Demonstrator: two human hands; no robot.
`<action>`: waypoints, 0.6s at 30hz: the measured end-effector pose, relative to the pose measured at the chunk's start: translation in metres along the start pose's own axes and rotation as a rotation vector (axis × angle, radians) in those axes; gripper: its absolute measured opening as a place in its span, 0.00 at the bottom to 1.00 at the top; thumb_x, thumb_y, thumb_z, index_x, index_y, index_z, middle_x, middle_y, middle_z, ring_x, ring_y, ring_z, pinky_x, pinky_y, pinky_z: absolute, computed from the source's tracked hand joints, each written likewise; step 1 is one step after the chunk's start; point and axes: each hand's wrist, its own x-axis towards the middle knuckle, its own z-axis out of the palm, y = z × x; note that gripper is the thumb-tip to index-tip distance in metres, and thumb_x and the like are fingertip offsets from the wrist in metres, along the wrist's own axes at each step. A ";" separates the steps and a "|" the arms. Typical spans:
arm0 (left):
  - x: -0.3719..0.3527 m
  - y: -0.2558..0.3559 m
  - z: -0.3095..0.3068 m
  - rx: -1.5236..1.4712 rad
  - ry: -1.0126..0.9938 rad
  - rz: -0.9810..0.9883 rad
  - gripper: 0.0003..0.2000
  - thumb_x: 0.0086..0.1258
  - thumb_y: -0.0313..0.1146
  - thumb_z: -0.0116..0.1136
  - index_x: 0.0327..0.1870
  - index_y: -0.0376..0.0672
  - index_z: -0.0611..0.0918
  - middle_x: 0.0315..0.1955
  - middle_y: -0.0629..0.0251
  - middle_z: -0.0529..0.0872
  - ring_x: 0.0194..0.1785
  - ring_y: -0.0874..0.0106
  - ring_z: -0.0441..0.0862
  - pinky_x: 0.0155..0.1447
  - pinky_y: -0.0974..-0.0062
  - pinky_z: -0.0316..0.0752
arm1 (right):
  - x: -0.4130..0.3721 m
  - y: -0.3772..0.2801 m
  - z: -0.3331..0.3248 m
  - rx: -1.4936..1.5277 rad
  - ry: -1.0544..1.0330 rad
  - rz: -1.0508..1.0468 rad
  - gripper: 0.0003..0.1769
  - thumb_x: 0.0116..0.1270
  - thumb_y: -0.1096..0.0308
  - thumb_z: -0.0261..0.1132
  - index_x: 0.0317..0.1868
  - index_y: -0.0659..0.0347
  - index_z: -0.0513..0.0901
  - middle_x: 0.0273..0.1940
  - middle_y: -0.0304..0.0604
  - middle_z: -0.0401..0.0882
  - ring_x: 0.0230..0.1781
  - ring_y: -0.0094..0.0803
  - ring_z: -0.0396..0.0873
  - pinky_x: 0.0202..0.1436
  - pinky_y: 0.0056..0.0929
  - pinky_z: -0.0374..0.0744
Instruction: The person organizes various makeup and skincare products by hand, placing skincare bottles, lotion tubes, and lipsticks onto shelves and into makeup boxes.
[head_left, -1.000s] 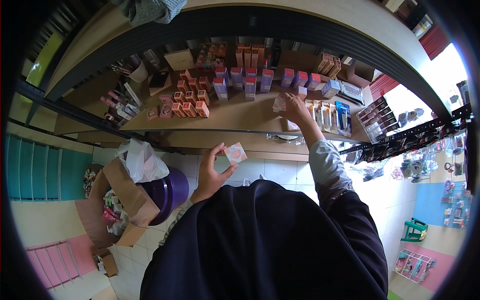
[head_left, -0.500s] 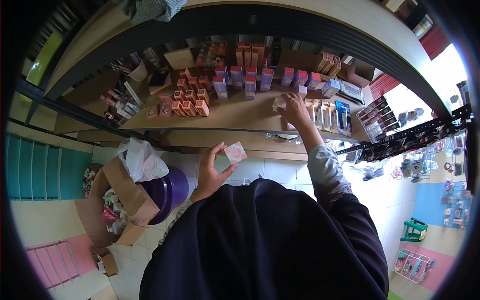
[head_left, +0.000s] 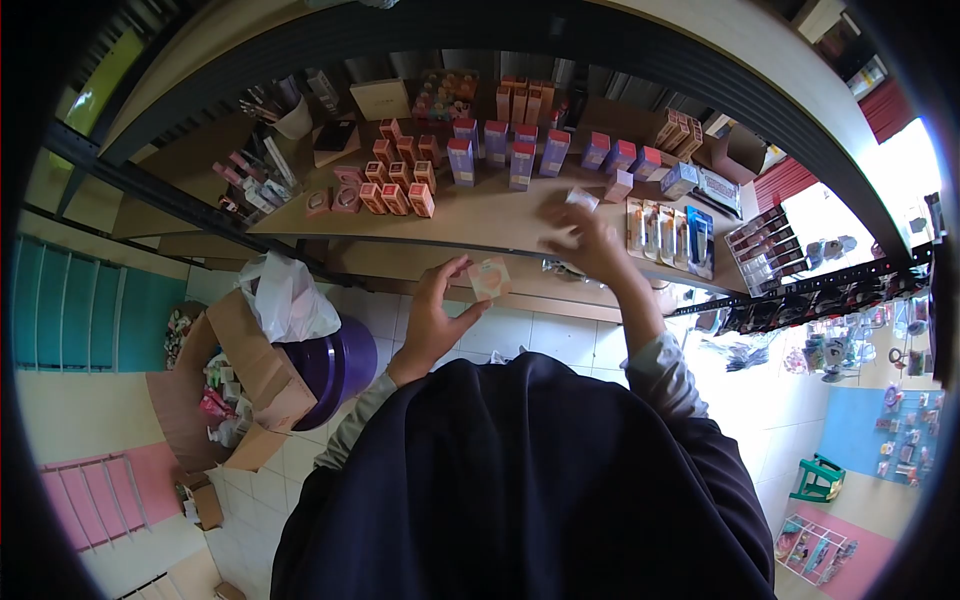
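Note:
My left hand (head_left: 432, 315), in front of the shelf's edge, pinches a small square pink-and-white cosmetic box (head_left: 490, 279) between thumb and fingers. Over the front of the wooden shelf (head_left: 480, 218), my right hand (head_left: 588, 240) has its fingers apart and nothing between them; motion smears the fingertips. Just beyond them a small pale box (head_left: 582, 198) lies on the board. To its right stands a pale pink box (head_left: 619, 185). Purple boxes with red tops (head_left: 521, 166) stand in loose rows behind, and orange boxes (head_left: 398, 180) are grouped on the left.
Carded pen-like items (head_left: 652, 228) and a blue blister pack (head_left: 699, 240) lie right of my right hand. A black shelf beam (head_left: 500, 32) spans overhead. Below left are a purple tub (head_left: 345, 370), a white plastic bag (head_left: 288, 295) and an open carton (head_left: 265, 370).
My right hand has let go of the small pale box on the shelf and drawn back towards me, fingers spreading. My left hand still holds its box, now tilted differently. The view has shifted slightly.

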 end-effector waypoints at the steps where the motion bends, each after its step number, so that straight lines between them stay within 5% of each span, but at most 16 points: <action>1: 0.004 0.000 0.001 0.003 0.000 0.004 0.35 0.52 0.33 0.75 0.63 0.41 0.71 0.52 0.58 0.79 0.53 0.66 0.78 0.54 0.69 0.72 | -0.009 -0.020 0.000 0.078 -0.104 -0.080 0.34 0.50 0.66 0.75 0.60 0.56 0.75 0.53 0.48 0.78 0.51 0.41 0.79 0.53 0.36 0.78; 3: 0.011 -0.002 0.005 -0.012 -0.010 0.011 0.36 0.52 0.35 0.74 0.64 0.41 0.70 0.52 0.58 0.80 0.54 0.67 0.78 0.54 0.69 0.72 | -0.020 -0.030 0.017 0.054 -0.081 -0.204 0.38 0.48 0.65 0.76 0.62 0.57 0.73 0.54 0.48 0.78 0.53 0.40 0.78 0.56 0.36 0.77; 18: 0.032 -0.004 0.004 -0.264 -0.200 -0.221 0.40 0.58 0.41 0.71 0.69 0.43 0.61 0.51 0.58 0.84 0.57 0.67 0.77 0.60 0.68 0.66 | -0.019 -0.023 0.025 0.213 -0.094 -0.146 0.36 0.49 0.62 0.76 0.60 0.62 0.75 0.53 0.50 0.80 0.51 0.41 0.80 0.52 0.35 0.80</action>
